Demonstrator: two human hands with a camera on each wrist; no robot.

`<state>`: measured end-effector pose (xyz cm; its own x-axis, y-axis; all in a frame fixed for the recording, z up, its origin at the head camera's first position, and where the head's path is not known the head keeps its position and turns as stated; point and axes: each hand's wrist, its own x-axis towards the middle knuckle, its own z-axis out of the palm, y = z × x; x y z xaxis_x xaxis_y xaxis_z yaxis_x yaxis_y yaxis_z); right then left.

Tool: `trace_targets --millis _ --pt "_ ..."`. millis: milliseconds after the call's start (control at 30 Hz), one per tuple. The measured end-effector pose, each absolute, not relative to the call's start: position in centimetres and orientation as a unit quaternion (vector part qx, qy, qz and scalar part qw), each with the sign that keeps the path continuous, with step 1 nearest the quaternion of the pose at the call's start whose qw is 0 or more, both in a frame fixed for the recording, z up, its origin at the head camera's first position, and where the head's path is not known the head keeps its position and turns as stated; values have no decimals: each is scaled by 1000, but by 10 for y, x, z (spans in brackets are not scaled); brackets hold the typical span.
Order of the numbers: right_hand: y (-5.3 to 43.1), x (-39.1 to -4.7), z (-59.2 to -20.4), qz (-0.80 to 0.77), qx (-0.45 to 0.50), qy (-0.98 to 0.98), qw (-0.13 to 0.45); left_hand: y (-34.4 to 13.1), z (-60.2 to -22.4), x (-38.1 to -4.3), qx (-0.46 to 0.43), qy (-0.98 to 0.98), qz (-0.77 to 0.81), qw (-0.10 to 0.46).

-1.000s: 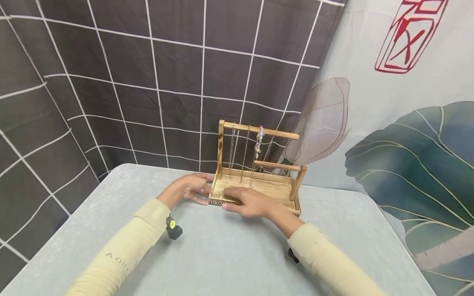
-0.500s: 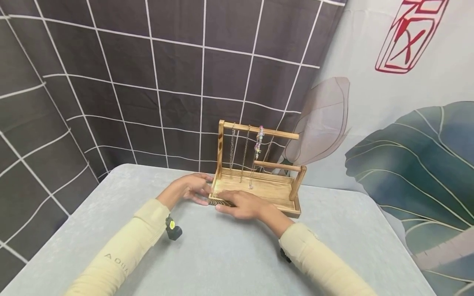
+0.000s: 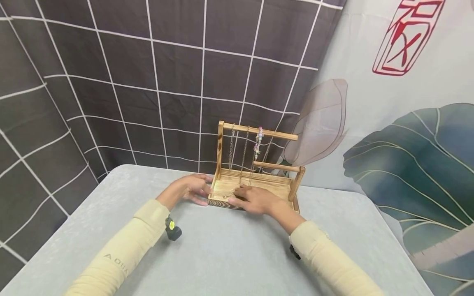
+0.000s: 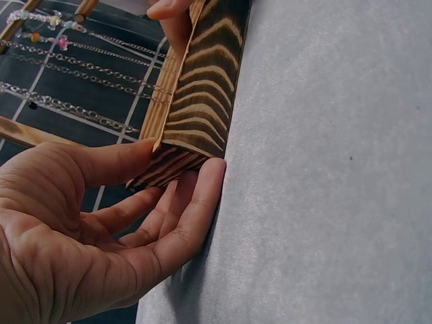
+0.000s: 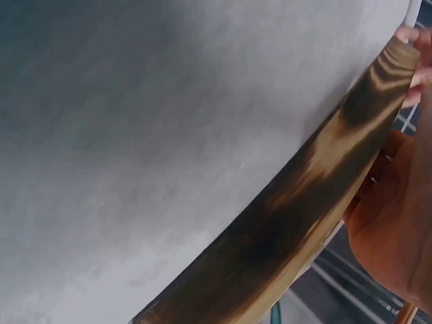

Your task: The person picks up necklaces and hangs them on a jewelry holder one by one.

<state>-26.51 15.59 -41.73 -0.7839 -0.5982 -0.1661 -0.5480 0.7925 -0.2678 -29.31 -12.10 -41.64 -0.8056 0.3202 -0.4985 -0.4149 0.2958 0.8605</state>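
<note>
A wooden jewelry stand with a shallow tray stands near the table's back edge. My left hand grips the tray's left end. In the left wrist view its thumb lies on the rim and its fingers press the outer end. My right hand reaches over the front wall, fingers inside the tray. A thin chain lies on the tray floor beside these fingertips; whether they pinch it is hidden. In the right wrist view, the tray wall covers the fingertips of my right hand.
Several chain necklaces and a pastel beaded strand hang from the top bar. A lower bar stands at right. The grey cloth-covered table extends in front; a dark grid-patterned curtain hangs behind.
My right hand shifts slightly left, then back right along the tray. The thin chain on the tray floor now shows further right, beside the fingertips. My left hand stays in place.
</note>
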Motion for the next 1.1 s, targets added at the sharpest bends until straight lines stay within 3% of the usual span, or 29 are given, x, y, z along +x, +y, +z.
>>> trace_targets --millis 233,600,967,1100 --pt "171 -273 -418 -134 -306 936 111 -121 -418 -295 -32 743 592 310" --pt "170 -283 -425 -157 -353 922 24 -120 -416 -295 -35 744 590 312" --pt "189 -346 -497 -183 -437 879 -54 -121 -418 -296 -36 741 592 314" --pt "189 -343 -487 -204 -432 877 -51 -121 -418 -297 -37 741 592 315"
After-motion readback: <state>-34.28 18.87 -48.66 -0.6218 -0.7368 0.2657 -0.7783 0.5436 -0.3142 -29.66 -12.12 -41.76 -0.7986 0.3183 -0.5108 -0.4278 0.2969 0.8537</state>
